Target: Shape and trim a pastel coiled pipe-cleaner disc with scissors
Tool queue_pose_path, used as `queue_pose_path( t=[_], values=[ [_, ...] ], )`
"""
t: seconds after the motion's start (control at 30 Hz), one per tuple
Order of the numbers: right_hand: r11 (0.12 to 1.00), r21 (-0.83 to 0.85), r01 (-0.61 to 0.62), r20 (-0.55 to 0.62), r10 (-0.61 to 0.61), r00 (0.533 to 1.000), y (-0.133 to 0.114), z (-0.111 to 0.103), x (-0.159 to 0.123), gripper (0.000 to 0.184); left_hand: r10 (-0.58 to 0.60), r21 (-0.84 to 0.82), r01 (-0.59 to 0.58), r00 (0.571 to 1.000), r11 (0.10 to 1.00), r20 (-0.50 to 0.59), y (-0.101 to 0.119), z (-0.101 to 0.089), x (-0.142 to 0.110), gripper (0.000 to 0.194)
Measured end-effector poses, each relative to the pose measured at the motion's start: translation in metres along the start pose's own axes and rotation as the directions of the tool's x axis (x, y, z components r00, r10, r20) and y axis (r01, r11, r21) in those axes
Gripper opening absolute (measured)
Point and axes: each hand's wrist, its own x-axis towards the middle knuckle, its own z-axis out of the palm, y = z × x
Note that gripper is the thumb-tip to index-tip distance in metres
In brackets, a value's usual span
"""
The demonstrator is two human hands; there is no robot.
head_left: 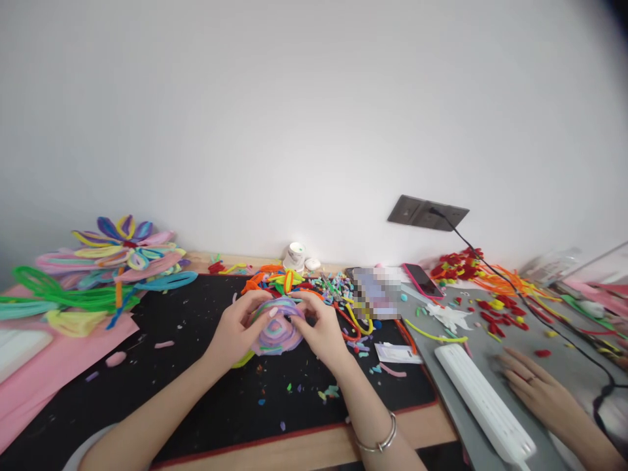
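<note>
Well left of the fingers, green pipe-cleaner loops [52, 286] sprawl, and next to them a many-petalled pipe-cleaner flower [128, 247] spreads wide! A pink sheet [110, 335] lies nearer. Centre stage, the left hand [239, 327] has thumb and fingers clamped on a pastel pipe-cleaner spiral [277, 331], held between both hands over the black mat [206, 418]. Beyond the fingertips, a white cup [295, 256] by the wall! The right hand [321, 327] grips the spiral's other side, thumb and fingers clamped too. Right of those fingers: a pink-edged phone [422, 280], a white power strip [483, 400] nearer, and, farthest out, another person's hand [537, 384], fingers close together.
</note>
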Motion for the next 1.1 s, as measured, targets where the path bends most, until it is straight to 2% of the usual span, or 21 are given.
queue_pose_path(
  t=[0.17,0.43,0.6,0.83,0.93,1.1],
  values=[
    [0.999,0.000,0.035,0.021,-0.035,0.999,-0.0044,0.0003,-0.0040,0.034,-0.015,0.057,0.013,0.999,0.998,0.040,0.0012,-0.0010,-0.0007,0.024],
    [0.998,-0.023,0.065,0.018,-0.065,0.998,-0.0015,0.0012,-0.0062,0.025,0.046,0.127,-0.048,0.999,0.991,0.015,0.0080,-0.0008,0.0009,0.017],
    [0.997,-0.024,0.067,0.016,-0.066,0.998,-0.0011,0.0013,-0.0056,0.029,0.057,0.155,-0.057,0.998,0.986,0.006,0.0073,-0.0011,0.0003,0.016],
    [0.994,-0.034,0.100,0.018,-0.100,0.995,-0.0051,0.0004,-0.0047,0.024,0.091,0.183,-0.091,0.996,0.979,0.009,0.0072,-0.0019,0.0009,0.015],
    [0.996,-0.026,0.087,0.018,-0.087,0.996,-0.0054,0.0004,-0.0049,0.023,0.093,0.183,-0.094,0.996,0.979,0.010,0.0080,-0.0019,0.0011,0.015],
    [0.996,0.085,-0.009,-0.008,0.010,1.000,-0.0029,-0.0005,-0.0043,0.028,0.100,0.211,-0.098,0.995,0.973,0.001,0.0074,-0.0032,0.0006,0.014]
  ],
)
